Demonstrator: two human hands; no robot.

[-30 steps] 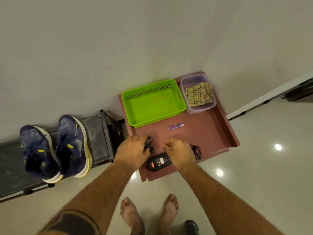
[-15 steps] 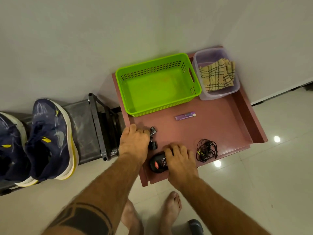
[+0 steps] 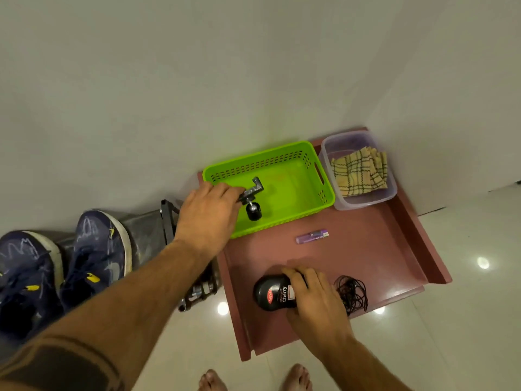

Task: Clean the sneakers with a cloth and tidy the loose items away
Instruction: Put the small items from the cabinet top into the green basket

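Observation:
My left hand (image 3: 207, 214) holds a small black metal clamp mount (image 3: 252, 197) over the left part of the green basket (image 3: 324, 182). My right hand (image 3: 315, 303) grips a black shoe-polish bottle (image 3: 272, 293) lying on the reddish-brown table (image 3: 375, 249). A purple lighter (image 3: 311, 237) lies mid-table. Tangled black earphones (image 3: 352, 294) sit right of my right hand. A checked cloth (image 3: 358, 173) rests in a clear plastic tub (image 3: 366, 201) at the back right. Two navy sneakers (image 3: 64, 263) stand on a black rack (image 3: 169, 221) to the left.
The table has raised edges on its right and left sides. A grey wall runs behind the basket and tub. Glossy white floor tiles (image 3: 465, 320) lie around the table, with my bare feet (image 3: 253, 379) at the bottom edge.
My left hand lifted the clamp mount off the table and carried it over the green basket. My right hand closed around the polish bottle. The view shifted.

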